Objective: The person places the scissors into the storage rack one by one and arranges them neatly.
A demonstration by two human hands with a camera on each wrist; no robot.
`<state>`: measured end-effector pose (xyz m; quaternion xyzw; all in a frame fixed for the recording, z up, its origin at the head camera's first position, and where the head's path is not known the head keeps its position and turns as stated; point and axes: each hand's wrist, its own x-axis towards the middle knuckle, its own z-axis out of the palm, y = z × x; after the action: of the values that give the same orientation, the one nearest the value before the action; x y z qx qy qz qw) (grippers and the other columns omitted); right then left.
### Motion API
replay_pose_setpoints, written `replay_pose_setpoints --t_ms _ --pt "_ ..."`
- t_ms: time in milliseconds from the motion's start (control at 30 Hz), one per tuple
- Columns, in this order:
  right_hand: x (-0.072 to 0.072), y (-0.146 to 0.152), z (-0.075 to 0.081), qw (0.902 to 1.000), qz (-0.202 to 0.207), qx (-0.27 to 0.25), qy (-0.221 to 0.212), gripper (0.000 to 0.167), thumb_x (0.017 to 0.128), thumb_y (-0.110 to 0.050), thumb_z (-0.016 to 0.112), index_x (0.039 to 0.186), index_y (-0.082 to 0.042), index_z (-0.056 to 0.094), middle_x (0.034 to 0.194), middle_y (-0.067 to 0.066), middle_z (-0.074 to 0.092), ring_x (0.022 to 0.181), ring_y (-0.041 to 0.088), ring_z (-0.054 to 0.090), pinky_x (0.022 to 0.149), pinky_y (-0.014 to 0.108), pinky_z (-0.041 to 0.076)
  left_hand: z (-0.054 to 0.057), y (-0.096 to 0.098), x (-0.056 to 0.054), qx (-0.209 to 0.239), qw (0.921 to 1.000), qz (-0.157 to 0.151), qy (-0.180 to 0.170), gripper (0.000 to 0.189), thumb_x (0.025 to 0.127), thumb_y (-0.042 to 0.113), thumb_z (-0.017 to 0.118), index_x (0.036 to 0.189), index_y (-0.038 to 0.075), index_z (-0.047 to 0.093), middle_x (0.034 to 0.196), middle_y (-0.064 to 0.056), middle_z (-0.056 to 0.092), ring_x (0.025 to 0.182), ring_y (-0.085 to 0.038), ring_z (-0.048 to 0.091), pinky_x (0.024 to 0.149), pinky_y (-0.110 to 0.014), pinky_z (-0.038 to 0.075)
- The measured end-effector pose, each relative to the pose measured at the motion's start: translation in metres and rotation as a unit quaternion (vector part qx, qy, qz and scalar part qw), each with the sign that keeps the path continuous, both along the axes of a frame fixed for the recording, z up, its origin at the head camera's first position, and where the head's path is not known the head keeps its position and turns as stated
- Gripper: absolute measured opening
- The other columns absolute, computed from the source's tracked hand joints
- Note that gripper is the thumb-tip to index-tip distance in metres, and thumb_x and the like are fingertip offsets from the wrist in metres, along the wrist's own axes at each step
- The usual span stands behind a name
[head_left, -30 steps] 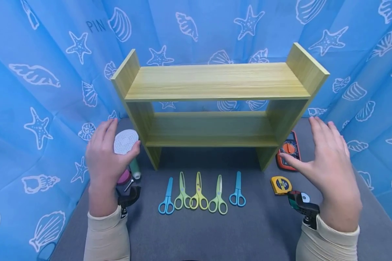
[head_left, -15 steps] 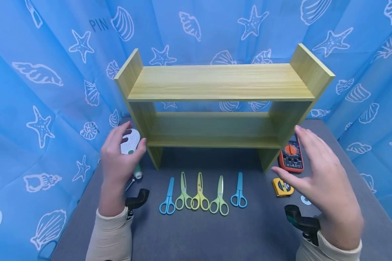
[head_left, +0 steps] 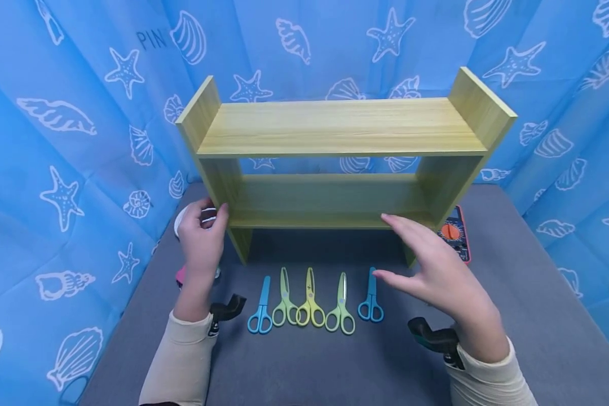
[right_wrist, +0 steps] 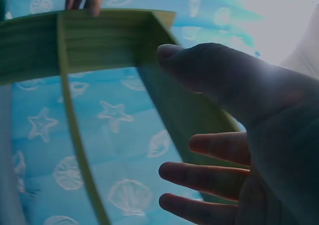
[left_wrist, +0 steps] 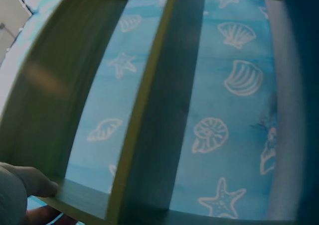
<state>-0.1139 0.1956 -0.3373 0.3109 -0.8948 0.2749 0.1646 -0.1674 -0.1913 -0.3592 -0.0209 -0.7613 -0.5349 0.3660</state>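
A pale wooden two-tier shelf [head_left: 335,127] stands on the grey table, its lower board set between two side panels. My left hand [head_left: 200,242] grips the front edge of its left panel. In the left wrist view the thumb [left_wrist: 37,181] lies on the panel's inner face, with fingers on the outer side. The right hand [head_left: 436,282] hovers in front of the right panel, fingers spread and thumb apart, holding nothing. Before the shelf lie several scissors in a row: a blue pair [head_left: 260,316] leftmost, yellow and green pairs [head_left: 309,307] between, another blue pair [head_left: 370,301] near the right thumb.
A red-and-black multimeter [head_left: 451,232] lies right of the shelf, partly hidden. Behind the left hand show a white round piece [head_left: 180,221] and a bit of a pink object [head_left: 180,276]. A blue curtain [head_left: 81,169] with shell and starfish prints hangs around the table.
My left hand has moved right, from beside the shelf onto its left panel. The right hand has moved left, in front of the right panel, and now hides the yellow tape measure.
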Motion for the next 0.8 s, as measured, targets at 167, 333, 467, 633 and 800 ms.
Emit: replay_pose_setpoints --t_ms 167,333,467,633,800 --pt "-0.008 -0.011 -0.013 0.9987 0.021 -0.011 -0.045 0.086 0.08 -0.03 0.089 0.152 -0.008 0.048 0.149 0.009 0.054 0.136 0.029 0.051 0.104 0.057 0.046 -0.007 -0.005 -0.007 -0.035 0.999 0.016 0.024 0.014 0.094 -0.003 0.067 0.103 -0.014 0.067 0.098 -0.027 0.065 0.089 -0.037 0.069 0.072 -0.009 0.051" --pt "-0.008 -0.017 -0.024 0.9976 0.03 -0.022 -0.058 0.078 0.082 -0.027 0.088 0.148 -0.007 0.052 0.145 0.007 0.058 0.134 0.026 0.053 0.105 0.051 0.046 -0.02 -0.01 -0.013 -0.069 0.9968 0.023 0.033 0.012 0.095 0.001 0.067 0.102 -0.009 0.068 0.098 -0.021 0.065 0.089 -0.03 0.07 0.071 -0.017 0.056" --pt "-0.002 -0.022 -0.034 0.9952 0.032 -0.04 -0.083 0.074 0.084 -0.026 0.087 0.147 -0.008 0.054 0.143 0.005 0.06 0.133 0.024 0.054 0.105 0.05 0.047 -0.024 -0.009 -0.013 -0.111 0.9912 0.043 0.058 0.012 0.095 0.0 0.065 0.1 -0.01 0.066 0.095 -0.023 0.063 0.085 -0.034 0.069 0.068 -0.037 0.06" --pt "0.007 -0.026 -0.049 0.9906 0.001 -0.058 -0.124 0.071 0.085 -0.029 0.086 0.146 -0.011 0.055 0.141 0.003 0.061 0.131 0.024 0.056 0.104 0.052 0.049 -0.024 -0.009 -0.013 -0.134 0.9877 0.049 0.065 0.012 0.095 0.0 0.063 0.1 -0.011 0.064 0.094 -0.025 0.061 0.084 -0.035 0.068 0.068 -0.044 0.06" --pt "0.016 -0.026 -0.066 0.9861 -0.035 -0.068 -0.148 0.066 0.085 -0.025 0.086 0.143 -0.01 0.058 0.136 0.005 0.064 0.126 0.026 0.06 0.101 0.053 0.051 -0.024 -0.006 -0.012 -0.153 0.9844 0.05 0.071 0.011 0.096 0.0 0.063 0.099 -0.011 0.064 0.094 -0.026 0.06 0.084 -0.036 0.067 0.067 -0.046 0.06"
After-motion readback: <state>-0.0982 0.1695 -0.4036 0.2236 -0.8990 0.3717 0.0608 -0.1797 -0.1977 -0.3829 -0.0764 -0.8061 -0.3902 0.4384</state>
